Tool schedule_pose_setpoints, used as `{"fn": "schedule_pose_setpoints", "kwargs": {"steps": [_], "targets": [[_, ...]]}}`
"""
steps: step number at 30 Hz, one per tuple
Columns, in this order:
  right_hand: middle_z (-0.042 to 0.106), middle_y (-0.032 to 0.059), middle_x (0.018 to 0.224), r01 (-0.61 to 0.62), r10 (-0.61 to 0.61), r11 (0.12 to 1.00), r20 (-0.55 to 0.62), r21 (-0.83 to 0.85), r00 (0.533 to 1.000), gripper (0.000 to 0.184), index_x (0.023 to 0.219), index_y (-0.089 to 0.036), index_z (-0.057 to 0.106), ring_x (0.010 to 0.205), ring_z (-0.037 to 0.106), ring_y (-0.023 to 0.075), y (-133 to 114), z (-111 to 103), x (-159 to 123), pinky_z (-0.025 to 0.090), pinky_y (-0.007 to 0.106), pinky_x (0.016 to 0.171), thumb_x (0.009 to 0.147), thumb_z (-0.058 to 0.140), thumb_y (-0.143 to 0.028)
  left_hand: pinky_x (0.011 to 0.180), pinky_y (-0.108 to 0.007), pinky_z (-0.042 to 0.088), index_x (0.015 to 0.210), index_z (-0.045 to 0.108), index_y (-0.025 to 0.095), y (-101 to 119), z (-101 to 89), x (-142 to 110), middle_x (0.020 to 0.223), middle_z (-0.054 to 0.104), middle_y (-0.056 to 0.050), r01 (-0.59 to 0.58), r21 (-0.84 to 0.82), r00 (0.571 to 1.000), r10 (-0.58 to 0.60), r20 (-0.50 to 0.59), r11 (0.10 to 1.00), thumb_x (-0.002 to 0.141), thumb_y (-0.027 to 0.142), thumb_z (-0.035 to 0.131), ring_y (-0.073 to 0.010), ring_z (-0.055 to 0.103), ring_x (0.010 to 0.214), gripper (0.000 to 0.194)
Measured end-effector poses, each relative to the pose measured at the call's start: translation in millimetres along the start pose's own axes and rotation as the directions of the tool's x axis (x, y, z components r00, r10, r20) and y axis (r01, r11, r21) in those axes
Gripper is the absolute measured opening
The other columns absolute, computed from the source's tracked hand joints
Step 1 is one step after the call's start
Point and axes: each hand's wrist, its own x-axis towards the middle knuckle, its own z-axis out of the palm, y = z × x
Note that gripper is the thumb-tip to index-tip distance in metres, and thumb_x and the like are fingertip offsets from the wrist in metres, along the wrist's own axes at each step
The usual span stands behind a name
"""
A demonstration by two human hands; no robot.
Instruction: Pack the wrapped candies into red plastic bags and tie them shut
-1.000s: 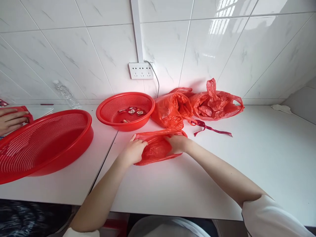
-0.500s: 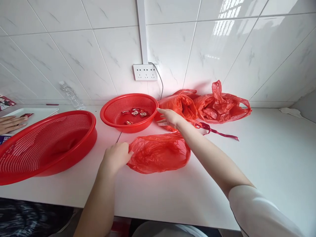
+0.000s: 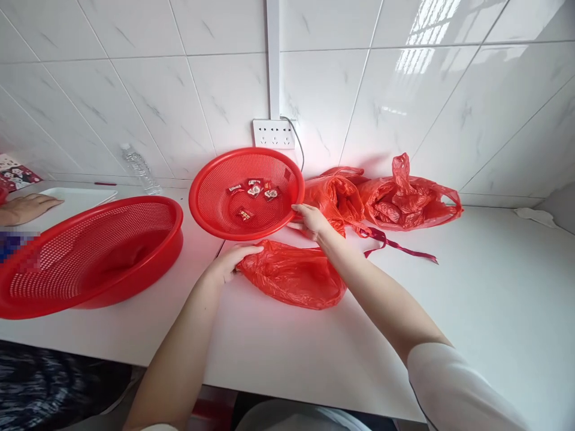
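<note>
My right hand (image 3: 309, 221) grips the right rim of a round red plastic basket (image 3: 213, 179), which tilts toward me with its far side raised. Several small wrapped candies (image 3: 254, 190) lie on its perforated bottom. With its fingers closed on the left edge, my left hand (image 3: 229, 261) holds a red plastic bag (image 3: 296, 281) that lies on the table just in front of the basket. The bag's mouth gapes upward, and its inside shows no contents. My left fingertips are partly hidden by the bag's film.
A larger red basket (image 3: 173, 245) stands at the left. Beyond it, another person's hand (image 3: 31, 208) rests by a white tray (image 3: 85, 194). A clear plastic bottle (image 3: 140, 170) leans near the wall. Full-looking red bags (image 3: 411, 200) and a dark red ribbon (image 3: 411, 251) lie at the right.
My right hand has taken hold of the basket's rim, and the basket has tipped up toward me. My left hand has shifted along the bag's edge, and the bag's mouth has changed shape.
</note>
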Motion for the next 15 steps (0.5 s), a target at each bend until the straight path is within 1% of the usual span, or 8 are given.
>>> {"fn": "schedule_pose_setpoints", "kwargs": {"steps": [3,6,9,11,13,15], "targets": [[0.073,0.0004,0.1,0.098,-0.096,0.994,-0.042,0.041,0.995,0.011,0.097,-0.02,0.061,0.076,0.07,0.0127,-12.7,-26.6,-31.1,0.061,0.027,0.076,0.087,0.058,-0.024,0.051,-0.02,0.041,0.098,0.074,0.021,-6.0,-2.1,9.3,0.086,0.074,-0.003,-0.042,-0.057,0.997,0.038,-0.07,0.997,0.063,0.041,0.083,-0.0138,0.064,0.066,0.041],[0.073,0.0018,0.105,0.19,-0.189,0.982,-0.031,0.022,0.981,0.02,0.098,-0.02,0.066,0.079,0.072,0.0145,-27.2,-59.6,-66.2,0.062,0.03,0.077,0.081,0.068,-0.029,0.047,-0.019,0.04,0.094,0.072,0.019,-11.6,-3.0,19.1,0.078,0.071,-0.001,-0.067,-0.142,0.99,0.048,-0.131,0.988,0.063,0.034,0.082,-0.0112,0.06,0.059,0.035],[0.074,0.0033,0.101,0.271,-0.275,0.958,-0.034,-0.092,0.961,0.027,0.098,-0.02,0.067,0.081,0.073,0.0172,-42.0,-89.1,-98.3,0.062,0.033,0.076,0.078,0.074,-0.038,0.047,-0.018,0.043,0.09,0.071,0.017,-13.1,-0.7,25.3,0.074,0.07,-0.001,-0.097,-0.269,0.985,0.055,-0.161,0.958,0.068,0.026,0.076,-0.0099,0.059,0.057,0.025],[0.074,0.0039,0.096,0.322,-0.337,0.926,-0.049,-0.194,0.94,0.029,0.098,-0.02,0.068,0.078,0.073,0.0178,-51.2,-103.1,-115.2,0.063,0.032,0.071,0.079,0.074,-0.042,0.051,-0.018,0.047,0.093,0.071,0.016,-11.7,2.5,26.7,0.081,0.071,-0.002,-0.119,-0.357,0.985,0.064,-0.162,0.927,0.072,0.023,0.072,-0.0103,0.063,0.063,0.023],[0.074,0.0043,0.095,0.374,-0.406,0.881,-0.057,-0.291,0.912,0.031,0.101,-0.02,0.069,0.077,0.073,0.0175,-59.0,-111.9,-127.7,0.062,0.031,0.068,0.081,0.073,-0.044,0.055,-0.018,0.051,0.1,0.072,0.016,-9.8,5.9,26.6,0.09,0.073,-0.004,-0.134,-0.43,0.986,0.077,-0.148,0.893,0.074,0.02,0.069,-0.0103,0.065,0.069,0.026],[0.073,0.0043,0.098,0.421,-0.474,0.826,-0.059,-0.375,0.878,0.032,0.104,-0.021,0.071,0.079,0.072,0.0172,-64.8,-116.1,-136.0,0.062,0.031,0.068,0.082,0.072,-0.045,0.058,-0.018,0.053,0.106,0.073,0.017,-8.4,8.5,26.0,0.098,0.074,-0.004,-0.136,-0.485,0.989,0.088,-0.12,0.864,0.075,0.017,0.068,-0.0101,0.067,0.073,0.031]]}}
